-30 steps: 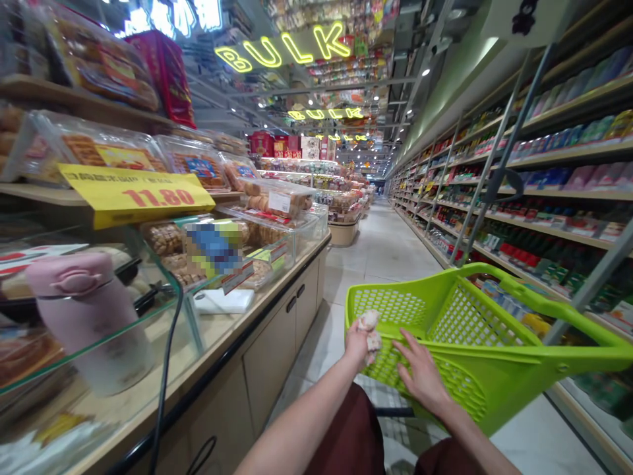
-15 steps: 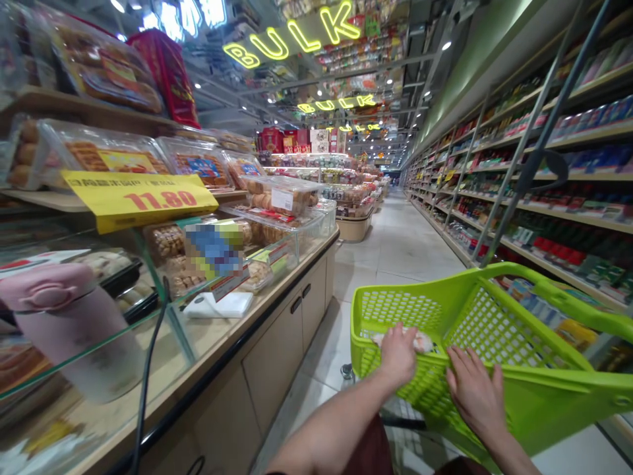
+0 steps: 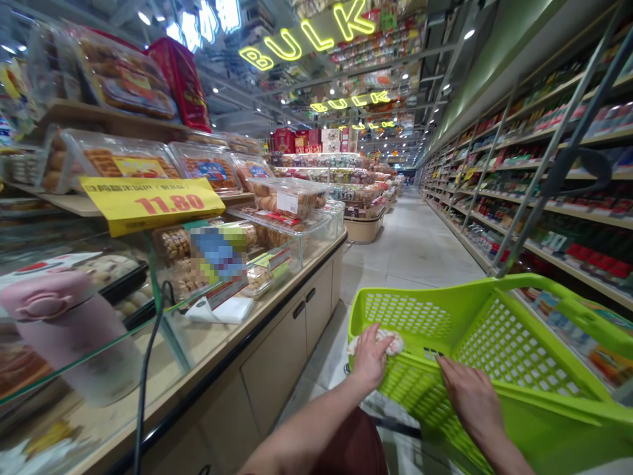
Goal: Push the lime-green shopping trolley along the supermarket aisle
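A bright green plastic shopping cart basket (image 3: 395, 310) with perforated walls stands in front of me. My left hand (image 3: 370, 359) is closed on a crumpled white cloth (image 3: 393, 343) at the near rim, close to the left corner. Part of the cloth sticks out on both sides of the fingers. Farther right, my right hand (image 3: 472, 396) lies over the same rim with its fingers stretched out and close together. Small dark and white marks show by its fingertips; I cannot tell what they are.
On the left runs a wooden counter (image 3: 277, 310) with glass panes and boxed pastries (image 3: 287, 198). A pink bottle (image 3: 74, 330), a yellow price sign (image 3: 158, 203) and a black cable (image 3: 148, 369) are there. Stocked shelves (image 3: 558, 191) line the right side of a tiled aisle (image 3: 405, 231).
My left hand has slid left along the rim with the white cloth. My right hand has shifted slightly left and its fingers lie closer together. The view has turned a little left.
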Demonstrator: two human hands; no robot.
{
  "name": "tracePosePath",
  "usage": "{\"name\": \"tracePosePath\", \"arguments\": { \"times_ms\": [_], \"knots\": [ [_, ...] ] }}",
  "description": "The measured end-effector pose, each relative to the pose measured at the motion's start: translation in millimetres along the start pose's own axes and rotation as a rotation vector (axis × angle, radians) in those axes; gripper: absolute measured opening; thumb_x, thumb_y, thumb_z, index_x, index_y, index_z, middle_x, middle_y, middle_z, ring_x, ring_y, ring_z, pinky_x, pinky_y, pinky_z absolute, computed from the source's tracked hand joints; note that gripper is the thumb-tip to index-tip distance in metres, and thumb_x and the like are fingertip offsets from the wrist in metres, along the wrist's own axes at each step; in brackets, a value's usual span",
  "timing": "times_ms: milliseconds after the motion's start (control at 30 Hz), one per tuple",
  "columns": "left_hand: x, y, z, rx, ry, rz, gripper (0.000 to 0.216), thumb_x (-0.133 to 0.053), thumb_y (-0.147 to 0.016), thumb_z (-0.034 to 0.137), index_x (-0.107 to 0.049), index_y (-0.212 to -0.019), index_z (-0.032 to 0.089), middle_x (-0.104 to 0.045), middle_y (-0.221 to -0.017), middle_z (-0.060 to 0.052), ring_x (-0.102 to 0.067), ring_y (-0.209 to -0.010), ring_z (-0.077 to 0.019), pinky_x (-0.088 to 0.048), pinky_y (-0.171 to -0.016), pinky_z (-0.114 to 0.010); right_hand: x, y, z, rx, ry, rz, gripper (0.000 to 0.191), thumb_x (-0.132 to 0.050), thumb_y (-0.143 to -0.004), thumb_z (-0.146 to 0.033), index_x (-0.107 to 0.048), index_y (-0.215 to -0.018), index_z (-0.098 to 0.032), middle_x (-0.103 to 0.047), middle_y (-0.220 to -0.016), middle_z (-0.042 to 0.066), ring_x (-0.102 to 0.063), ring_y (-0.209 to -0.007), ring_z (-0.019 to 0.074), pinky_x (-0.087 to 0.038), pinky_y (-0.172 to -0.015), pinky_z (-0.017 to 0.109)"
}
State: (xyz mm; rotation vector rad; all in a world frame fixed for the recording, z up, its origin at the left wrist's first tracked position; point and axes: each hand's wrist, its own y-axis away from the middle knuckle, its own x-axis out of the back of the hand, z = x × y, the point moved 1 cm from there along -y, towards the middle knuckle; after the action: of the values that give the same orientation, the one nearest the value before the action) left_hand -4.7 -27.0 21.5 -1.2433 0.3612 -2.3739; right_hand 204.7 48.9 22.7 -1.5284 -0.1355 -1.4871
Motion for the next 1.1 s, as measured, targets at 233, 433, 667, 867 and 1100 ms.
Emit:
{"name": "tracePosePath", "arguments": {
  "times_ms": [233, 433, 667, 867, 1100],
  "knots": [
    [-37, -21, 34, -0.176, 0.051, -0.001, 0.039, -0.043, -0.076, 0.019, -0.053, -0.113, 0.030, -0.042, -0.124, -0.006, -0.041, -0.108, -0.0227, -0.035, -0.093, -0.039, -14, -31, -14, 0.015, -0.114, 0.072, 0.025, -0.042, -0.079, -0.019, -0.061, -0.094, -0.015, -0.065, -0.093, 0.009, -0.057, -0.079, 0.0199, -0.038, -0.077, 0.034],
    [-8, -31, -25, -0.107, 0.082, 0.022, 0.035, -0.042, -0.078, 0.018, -0.056, -0.109, 0.026, -0.041, -0.128, -0.006, -0.037, -0.114, -0.0234, -0.030, -0.096, -0.041, -21, -40, -10, -0.005, -0.230, 0.098, 0.040, -0.039, -0.073, -0.017, -0.053, -0.111, -0.013, -0.065, -0.086, 0.009, -0.057, -0.078, 0.0205, -0.039, -0.079, 0.035],
    [-13, -43, -30, 0.064, 0.081, 0.087, 0.038, -0.041, -0.075, 0.012, -0.057, -0.108, 0.023, -0.039, -0.129, -0.008, -0.035, -0.116, -0.0243, -0.025, -0.099, -0.042, -33, -37, -1, -0.005, -0.262, 0.124, 0.044, -0.039, -0.071, -0.016, -0.048, -0.114, -0.012, -0.064, -0.085, 0.009, -0.057, -0.077, 0.0209, -0.038, -0.082, 0.038],
    [-51, -35, 24, -0.233, 0.029, -0.017, 0.038, -0.044, -0.078, 0.020, -0.051, -0.114, 0.030, -0.039, -0.129, -0.005, -0.036, -0.115, -0.0224, -0.024, -0.100, -0.044, -31, -33, 4, -0.018, -0.280, 0.134, 0.049, -0.037, -0.073, -0.019, -0.037, -0.122, -0.012, -0.063, -0.090, 0.009, -0.057, -0.081, 0.0222, -0.037, -0.083, 0.039],
    [-10, -44, -47, -0.070, 0.007, 0.024, 0.034, -0.040, -0.078, 0.013, -0.059, -0.105, 0.022, -0.045, -0.123, -0.008, -0.040, -0.111, -0.0215, -0.032, -0.095, -0.039, -34, -28, 19, -0.008, -0.366, 0.101, 0.048, -0.038, -0.075, -0.020, -0.036, -0.123, -0.016, -0.064, -0.092, 0.007, -0.058, -0.082, 0.0214, -0.035, -0.087, 0.041]
  ]
}}
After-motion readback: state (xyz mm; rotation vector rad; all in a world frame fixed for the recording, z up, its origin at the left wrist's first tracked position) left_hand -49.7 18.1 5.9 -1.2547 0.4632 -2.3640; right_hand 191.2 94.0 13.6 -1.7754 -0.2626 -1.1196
